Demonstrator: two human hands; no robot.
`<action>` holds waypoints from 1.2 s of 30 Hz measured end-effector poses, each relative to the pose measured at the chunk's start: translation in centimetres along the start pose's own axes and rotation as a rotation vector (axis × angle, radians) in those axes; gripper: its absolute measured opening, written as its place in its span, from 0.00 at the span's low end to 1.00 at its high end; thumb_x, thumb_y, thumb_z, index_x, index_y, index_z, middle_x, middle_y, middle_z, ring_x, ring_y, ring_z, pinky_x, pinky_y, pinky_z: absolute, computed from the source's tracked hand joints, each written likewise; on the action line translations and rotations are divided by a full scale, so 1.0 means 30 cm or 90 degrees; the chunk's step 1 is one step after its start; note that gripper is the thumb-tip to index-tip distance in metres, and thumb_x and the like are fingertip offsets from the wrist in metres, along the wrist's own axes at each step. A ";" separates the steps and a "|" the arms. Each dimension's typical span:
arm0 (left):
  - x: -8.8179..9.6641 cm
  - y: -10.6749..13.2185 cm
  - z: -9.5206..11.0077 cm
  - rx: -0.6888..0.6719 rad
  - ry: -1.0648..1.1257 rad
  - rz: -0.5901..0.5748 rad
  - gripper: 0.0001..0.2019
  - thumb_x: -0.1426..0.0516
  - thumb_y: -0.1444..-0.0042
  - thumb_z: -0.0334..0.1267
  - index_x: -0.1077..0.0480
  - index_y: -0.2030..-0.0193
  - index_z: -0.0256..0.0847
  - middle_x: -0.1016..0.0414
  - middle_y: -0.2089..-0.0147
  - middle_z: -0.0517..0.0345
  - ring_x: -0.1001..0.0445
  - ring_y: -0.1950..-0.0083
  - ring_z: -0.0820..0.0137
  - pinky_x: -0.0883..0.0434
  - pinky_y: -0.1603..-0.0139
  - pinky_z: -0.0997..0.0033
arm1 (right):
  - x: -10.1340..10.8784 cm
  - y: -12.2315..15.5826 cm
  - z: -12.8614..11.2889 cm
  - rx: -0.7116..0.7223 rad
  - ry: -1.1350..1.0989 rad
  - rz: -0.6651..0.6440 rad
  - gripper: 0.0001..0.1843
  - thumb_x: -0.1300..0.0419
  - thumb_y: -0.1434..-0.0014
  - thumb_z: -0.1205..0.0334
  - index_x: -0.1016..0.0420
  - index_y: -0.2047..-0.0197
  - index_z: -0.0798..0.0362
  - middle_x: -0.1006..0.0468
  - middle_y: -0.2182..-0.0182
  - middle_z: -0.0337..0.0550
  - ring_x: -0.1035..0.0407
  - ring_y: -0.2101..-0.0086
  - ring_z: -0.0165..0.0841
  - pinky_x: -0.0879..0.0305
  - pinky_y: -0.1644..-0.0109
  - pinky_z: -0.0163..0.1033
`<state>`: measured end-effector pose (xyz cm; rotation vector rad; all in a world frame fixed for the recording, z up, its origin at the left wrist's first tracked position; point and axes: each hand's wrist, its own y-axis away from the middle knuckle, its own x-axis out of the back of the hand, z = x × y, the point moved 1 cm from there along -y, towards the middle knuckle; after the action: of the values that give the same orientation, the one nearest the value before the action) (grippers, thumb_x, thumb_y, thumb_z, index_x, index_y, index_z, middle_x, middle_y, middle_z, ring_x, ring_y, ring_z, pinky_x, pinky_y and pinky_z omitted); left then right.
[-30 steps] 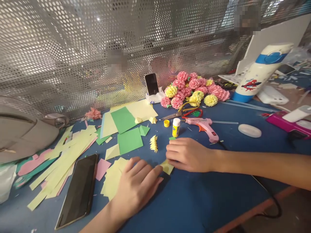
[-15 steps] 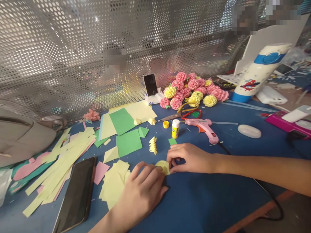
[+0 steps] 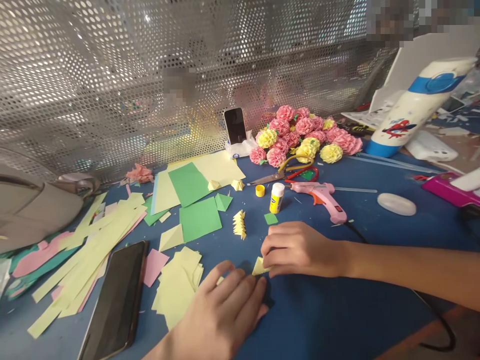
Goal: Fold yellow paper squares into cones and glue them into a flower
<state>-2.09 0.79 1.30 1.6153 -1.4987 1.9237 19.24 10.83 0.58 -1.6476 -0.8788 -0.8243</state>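
My right hand [image 3: 300,250] has its fingers closed at a small piece of pale yellow paper [image 3: 259,266], whose pointed end shows past the fingertips. Just left of it, my left hand [image 3: 230,305] rests low over the table with fingers curled together; a bit of yellow shows between them, and what they hold is hidden. Beyond the hands lies a row of folded yellow paper pieces [image 3: 239,224], set one against another. A small green paper square [image 3: 270,218] is just behind my right hand. Beside my left hand spreads a stack of yellow paper squares [image 3: 176,287].
Behind stand a glue stick [image 3: 276,198], its yellow cap [image 3: 260,190], scissors [image 3: 279,175] and a pink glue gun [image 3: 326,197]. Paper flowers [image 3: 303,132] pile at the back. Green sheets [image 3: 200,221], paper strips [image 3: 97,255] and a phone [image 3: 116,300] lie left; a bottle [image 3: 416,110] stands right.
The round-edged yellow paper between my hands now shows as a smaller pointed piece at my right fingers. The hands have drawn slightly apart. The view has shifted a little.
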 end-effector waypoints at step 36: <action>0.016 -0.013 -0.025 0.048 0.204 -0.079 0.13 0.49 0.32 0.33 0.25 0.50 0.29 0.19 0.51 0.44 0.22 0.50 0.60 0.24 0.47 0.60 | -0.005 0.004 -0.048 -0.208 -0.184 -0.046 0.07 0.46 0.32 0.71 0.28 0.56 0.53 0.24 0.62 0.40 0.33 0.60 0.31 0.38 0.54 0.35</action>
<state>-2.45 1.36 1.99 1.3135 -1.1863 2.0699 19.15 9.40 0.72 -2.0680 -1.0495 -0.8246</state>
